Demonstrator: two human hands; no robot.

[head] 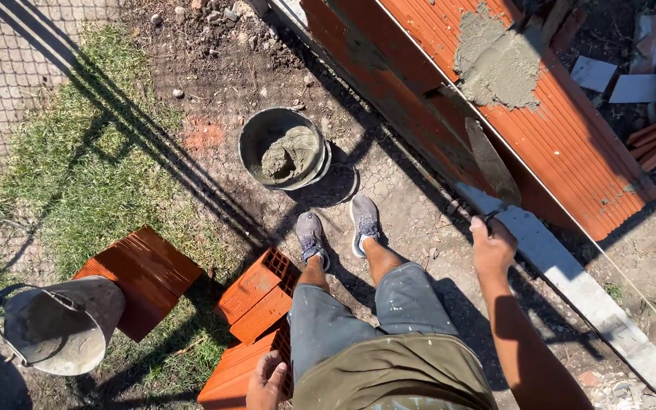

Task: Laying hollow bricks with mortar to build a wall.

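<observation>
Bare cracked dirt ground [214, 83] carries a round grey bucket of wet mortar [285, 148]. A patch of green grass [77, 175] holds ribbed orange hollow clay bricks [256, 292], nearest the left fingers, and a tipped grey metal bucket [58, 323].

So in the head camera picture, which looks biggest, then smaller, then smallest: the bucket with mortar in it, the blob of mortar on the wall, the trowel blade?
1. Bucket with mortar, a little bigger than the blob.
2. Blob of mortar on the brick wall, close in size to the bucket, so those two are unsure.
3. Trowel blade, plainly smallest, held by the right hand.
</observation>
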